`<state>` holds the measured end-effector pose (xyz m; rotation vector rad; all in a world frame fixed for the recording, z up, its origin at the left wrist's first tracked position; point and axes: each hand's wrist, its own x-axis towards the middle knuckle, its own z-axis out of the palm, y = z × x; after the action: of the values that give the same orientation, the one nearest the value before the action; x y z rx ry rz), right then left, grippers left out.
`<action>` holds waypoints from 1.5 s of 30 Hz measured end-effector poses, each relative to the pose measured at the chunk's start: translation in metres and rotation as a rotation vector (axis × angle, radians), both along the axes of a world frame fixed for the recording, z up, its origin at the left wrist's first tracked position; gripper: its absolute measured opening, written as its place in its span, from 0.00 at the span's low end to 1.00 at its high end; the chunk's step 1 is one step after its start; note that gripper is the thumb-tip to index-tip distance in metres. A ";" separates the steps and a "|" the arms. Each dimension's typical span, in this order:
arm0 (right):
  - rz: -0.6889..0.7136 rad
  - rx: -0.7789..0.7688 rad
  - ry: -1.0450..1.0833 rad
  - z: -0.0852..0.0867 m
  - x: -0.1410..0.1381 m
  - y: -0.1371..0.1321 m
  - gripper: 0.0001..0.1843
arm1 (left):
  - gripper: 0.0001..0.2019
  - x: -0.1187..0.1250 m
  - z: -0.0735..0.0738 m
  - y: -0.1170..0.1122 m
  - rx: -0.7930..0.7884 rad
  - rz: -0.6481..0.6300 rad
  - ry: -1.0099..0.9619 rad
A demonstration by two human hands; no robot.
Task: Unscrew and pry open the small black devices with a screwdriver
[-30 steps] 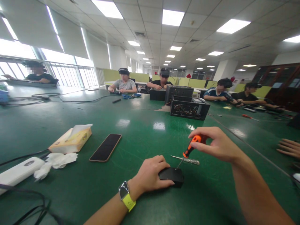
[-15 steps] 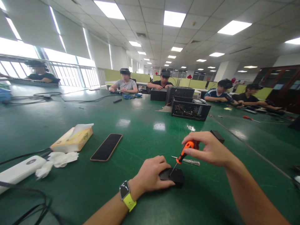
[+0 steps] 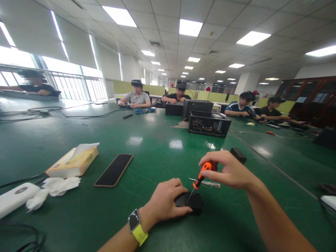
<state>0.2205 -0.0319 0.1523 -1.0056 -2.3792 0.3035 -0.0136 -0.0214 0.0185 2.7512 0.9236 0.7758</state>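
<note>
A small black plastic case lies on the green tabletop, and my left hand grips it from the left, thumb along the near side and fingers along the far side. My right hand holds an orange and black screwdriver by its handle. The screwdriver leans to the right, its tip touching the top of the case; the exact spot under the tip is too small to make out. Just behind the case lies a second, slim screwdriver with a clear handle. Beyond my right hand sits a black block.
A phone, a tissue pack, crumpled tissues and a white power strip lie to the left. Black computer cases stand further back. Several people sit around the table's far side. An orange screwdriver lies far right.
The whole view has shifted slightly, so things appear a little lower and further left. Both hands keep their hold, and the screwdriver tip stays on the case.
</note>
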 end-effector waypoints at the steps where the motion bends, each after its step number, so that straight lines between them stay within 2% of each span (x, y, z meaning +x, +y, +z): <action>1: -0.001 0.001 -0.005 0.000 0.000 0.000 0.09 | 0.20 0.000 0.000 0.000 0.002 -0.001 0.000; 17: 0.015 0.019 -0.011 -0.001 -0.002 -0.003 0.08 | 0.21 0.000 -0.001 0.001 -0.004 -0.005 0.012; 24: 0.028 0.078 -0.020 -0.002 -0.006 -0.008 0.12 | 0.21 0.000 -0.001 0.001 0.004 0.002 0.014; 27: 0.081 0.077 0.007 0.000 -0.008 -0.011 0.11 | 0.21 0.000 0.000 0.001 0.007 0.004 0.012; 30: 0.126 0.050 0.020 0.001 -0.006 -0.011 0.14 | 0.20 0.000 0.000 0.001 0.004 0.003 0.015; 35: 0.028 0.060 -0.040 0.000 -0.004 -0.012 0.14 | 0.20 0.000 -0.002 0.000 -0.004 0.000 0.016; 39: 0.131 0.052 0.012 0.002 -0.007 -0.013 0.17 | 0.20 0.000 -0.002 0.000 0.000 0.001 0.012; 42: 0.135 0.028 0.010 0.001 -0.006 -0.011 0.08 | 0.20 0.000 -0.002 0.001 0.001 0.000 0.011; 43: 0.111 0.026 0.001 0.000 -0.005 -0.010 0.08 | 0.20 0.001 -0.001 0.001 0.000 0.001 0.014; 45: 0.066 0.041 -0.007 -0.002 -0.003 -0.008 0.17 | 0.19 0.001 0.000 0.001 -0.003 0.003 0.023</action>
<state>0.2172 -0.0396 0.1499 -0.9122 -2.4181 0.2744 -0.0129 -0.0208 0.0182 2.7618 0.9331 0.7444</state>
